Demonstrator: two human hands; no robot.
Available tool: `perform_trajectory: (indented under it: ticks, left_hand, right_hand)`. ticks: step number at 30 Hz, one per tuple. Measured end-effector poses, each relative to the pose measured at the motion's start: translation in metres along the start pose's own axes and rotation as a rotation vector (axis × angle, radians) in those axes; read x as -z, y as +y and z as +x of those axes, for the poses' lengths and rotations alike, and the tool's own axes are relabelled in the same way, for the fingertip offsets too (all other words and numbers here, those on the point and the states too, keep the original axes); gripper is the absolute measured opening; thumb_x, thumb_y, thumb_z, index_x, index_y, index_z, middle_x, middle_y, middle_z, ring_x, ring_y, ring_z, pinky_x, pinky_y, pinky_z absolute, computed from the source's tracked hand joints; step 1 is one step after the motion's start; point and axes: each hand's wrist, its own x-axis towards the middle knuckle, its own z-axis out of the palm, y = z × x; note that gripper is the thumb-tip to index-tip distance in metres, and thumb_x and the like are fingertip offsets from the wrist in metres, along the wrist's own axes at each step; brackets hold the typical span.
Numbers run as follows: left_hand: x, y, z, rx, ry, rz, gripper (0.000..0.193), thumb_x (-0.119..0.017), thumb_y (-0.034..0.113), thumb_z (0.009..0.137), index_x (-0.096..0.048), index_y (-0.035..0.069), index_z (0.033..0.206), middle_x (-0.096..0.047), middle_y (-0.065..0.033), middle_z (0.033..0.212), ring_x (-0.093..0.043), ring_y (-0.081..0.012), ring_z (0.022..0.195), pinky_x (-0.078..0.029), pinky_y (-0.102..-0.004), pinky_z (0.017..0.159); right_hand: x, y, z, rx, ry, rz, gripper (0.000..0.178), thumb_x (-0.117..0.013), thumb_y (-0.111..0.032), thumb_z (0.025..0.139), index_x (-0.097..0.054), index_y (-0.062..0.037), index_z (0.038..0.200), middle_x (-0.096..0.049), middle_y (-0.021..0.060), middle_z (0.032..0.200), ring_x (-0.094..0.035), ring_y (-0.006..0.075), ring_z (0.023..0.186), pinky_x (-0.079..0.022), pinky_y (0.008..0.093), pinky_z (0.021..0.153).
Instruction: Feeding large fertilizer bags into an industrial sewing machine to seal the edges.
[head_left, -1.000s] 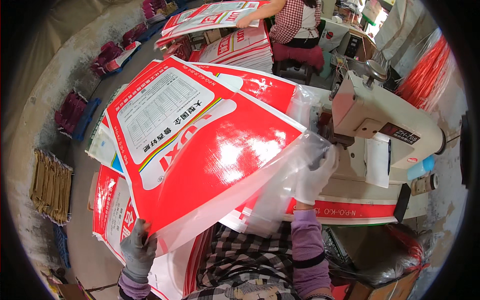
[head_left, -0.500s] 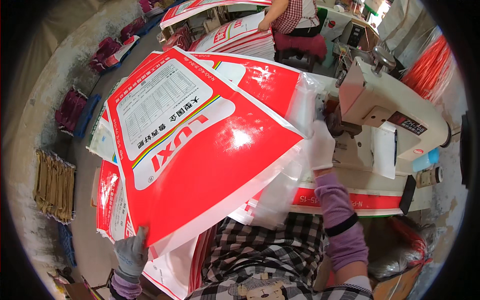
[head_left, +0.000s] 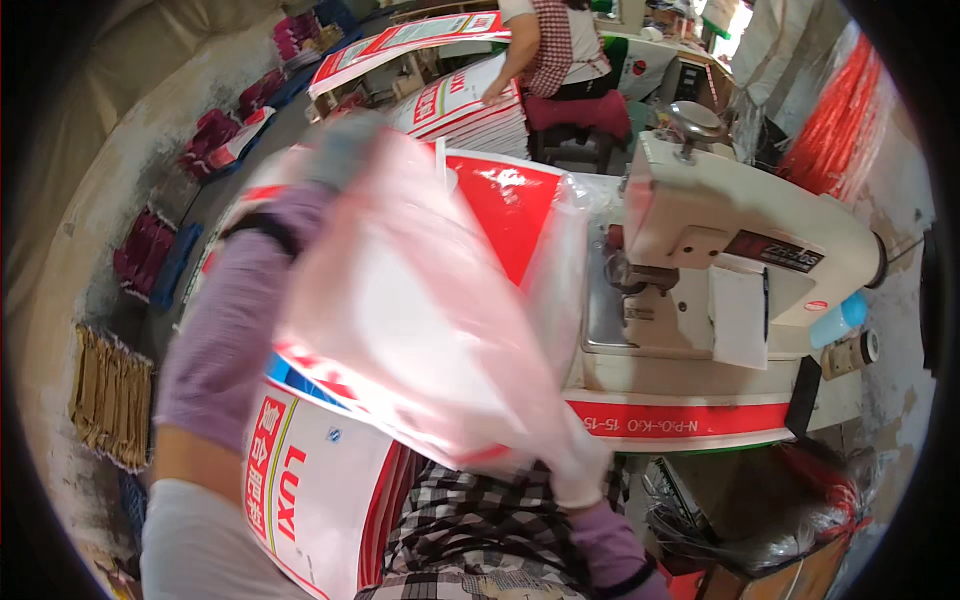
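Note:
A large printed sack [head_left: 405, 290], blurred by motion, is raised in front of me with a pale, pinkish-white side showing. At its far left corner is my left hand [head_left: 345, 152] in a grey glove, closed on the edge; its fingers are smeared. My right hand [head_left: 582, 468], in a white glove, grips the sack's near right corner, low by my checked clothing. Beneath lies a red sack [head_left: 505, 205] with a clear plastic liner [head_left: 560, 240] sticking out of its right end. A stack of white and red sacks [head_left: 320, 490] sits at the near left, partly hidden by my left arm.
A cream sewing machine [head_left: 740, 215] stands on the bench to the right, a blue cup [head_left: 838, 320] and thread spool [head_left: 852, 354] beside it. Across the bench a person [head_left: 560, 50] touches another sack stack [head_left: 465, 105]. Red strands [head_left: 835, 120] hang at far right.
My left hand has swung from the near left to the far left, turning the sack over from its red side. My right hand has come down and nearer, away from the sewing machine.

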Motion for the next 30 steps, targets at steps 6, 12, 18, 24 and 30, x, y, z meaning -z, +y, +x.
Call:
perform_trajectory:
  ticks: [6,12,18,24,30]
  left_hand:
    - [-0.104,0.268,0.053,-0.157,-0.101,-0.866,0.021,-0.065,0.015,0.078,-0.073,0.017,0.097,-0.071,-0.0074,0.083,-0.068,-0.0249,0.077,-0.055,-0.0348,0.073]
    - [-0.084,0.331,0.065,-0.428,-0.528,-0.503,0.026,-0.064,0.012,0.079,-0.072,0.024,0.101,-0.071,-0.0046,0.088,-0.069,-0.0225,0.079,-0.055,-0.0345,0.070]
    - [-0.064,0.337,0.073,-0.303,-0.798,-0.427,0.025,-0.060,0.021,0.081,-0.066,0.019,0.105,-0.067,-0.0053,0.107,-0.063,-0.0269,0.103,-0.047,-0.0405,0.092]
    - [0.023,0.379,-0.007,-0.318,-0.625,-0.278,0.022,-0.057,0.016,0.085,-0.064,0.008,0.105,-0.065,-0.0112,0.098,-0.060,-0.0311,0.092,-0.047,-0.0456,0.084]
    - [0.041,0.277,-0.003,-0.463,-0.758,-0.171,0.008,-0.063,0.017,0.077,-0.070,0.013,0.080,-0.066,-0.0032,0.074,-0.064,-0.0246,0.073,-0.047,-0.0420,0.063]
  right_hand:
    - [0.064,0.051,-0.173,-0.499,0.499,-0.049,0.056,-0.072,-0.029,0.082,-0.059,0.0024,0.127,-0.071,0.0159,0.106,-0.068,0.0185,0.092,-0.053,0.0301,0.079]
    - [0.096,0.107,-0.260,-0.399,-0.040,-0.665,0.024,-0.074,-0.022,0.079,-0.071,-0.0005,0.090,-0.066,0.0148,0.072,-0.067,0.0213,0.071,-0.050,0.0366,0.062]
    - [0.103,0.062,-0.227,-0.520,-0.031,-0.219,0.032,-0.077,-0.030,0.067,-0.069,-0.0042,0.083,-0.056,0.0117,0.059,-0.058,0.0301,0.053,-0.048,0.0399,0.054]
    - [0.057,0.044,-0.105,-0.286,0.087,-0.318,0.047,-0.062,-0.006,0.078,-0.064,-0.0119,0.124,-0.054,0.0153,0.058,-0.056,0.0325,0.052,-0.044,0.0414,0.051]
    - [0.025,0.076,0.024,-0.201,0.224,-0.450,0.045,-0.055,-0.011,0.089,-0.056,-0.0172,0.134,-0.057,0.0186,0.062,-0.057,0.0348,0.052,-0.044,0.0474,0.052]
